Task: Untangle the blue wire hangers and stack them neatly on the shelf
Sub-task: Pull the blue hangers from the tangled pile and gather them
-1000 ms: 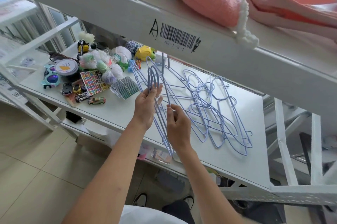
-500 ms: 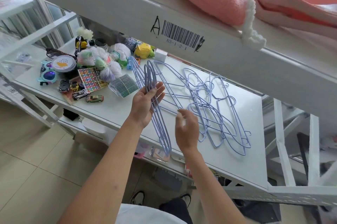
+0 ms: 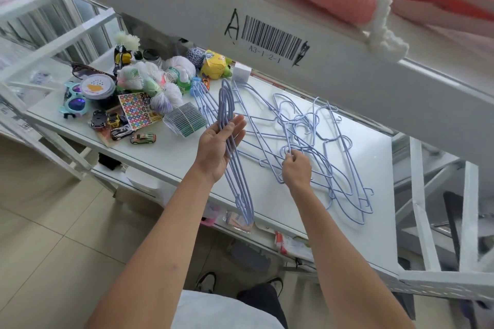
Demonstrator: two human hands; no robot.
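A tangle of blue wire hangers (image 3: 320, 146) lies on the white shelf (image 3: 171, 152), spread over its middle and right. My left hand (image 3: 217, 146) holds a bundle of aligned hangers (image 3: 235, 168) upright over the shelf's front edge, hooks up, fingers loosely spread around them. My right hand (image 3: 296, 171) pinches the wire of one hanger at the near side of the tangle.
The shelf's left part is crowded with toy cars (image 3: 143, 138), a sticker sheet (image 3: 136, 110), sunglasses (image 3: 74, 104), a round tin (image 3: 97, 88), net bags (image 3: 163, 98) and a stack of cards (image 3: 185, 121). An upper shelf beam (image 3: 267, 39) with a barcode overhangs close above.
My right hand let go of the held bundle and moved right and forward into the tangle, where it now grips a wire. My left hand keeps the bundle nearly still.
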